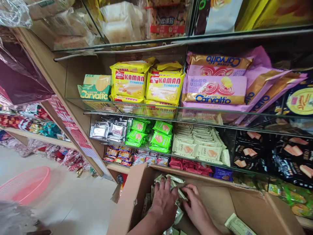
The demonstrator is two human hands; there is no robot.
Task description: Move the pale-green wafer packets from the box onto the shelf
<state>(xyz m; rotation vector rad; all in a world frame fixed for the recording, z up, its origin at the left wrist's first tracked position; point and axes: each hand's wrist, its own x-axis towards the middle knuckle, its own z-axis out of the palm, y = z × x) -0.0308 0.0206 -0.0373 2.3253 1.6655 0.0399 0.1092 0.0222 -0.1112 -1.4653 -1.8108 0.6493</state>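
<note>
An open cardboard box (217, 199) stands below the shelves, with pale green snack packets (175, 178) inside, mostly at its left. My left hand (164, 202) lies over these packets, its fingers spread on top of them. Beside it, my right hand (194, 204) has thumb and fingers curled around the edge of a pale green packet (181, 193). One loose packet (238, 225) lies at the lower right of the box. Similar pale packets (198, 145) stand in rows on the glass shelf above.
Glass shelves (156, 112) hold yellow packs (128, 81), pink packs (215, 86), green packets (160, 138) and black packets (249, 150). A pink basket (26, 186) sits on the floor at the left. The box's flaps stick out at both sides.
</note>
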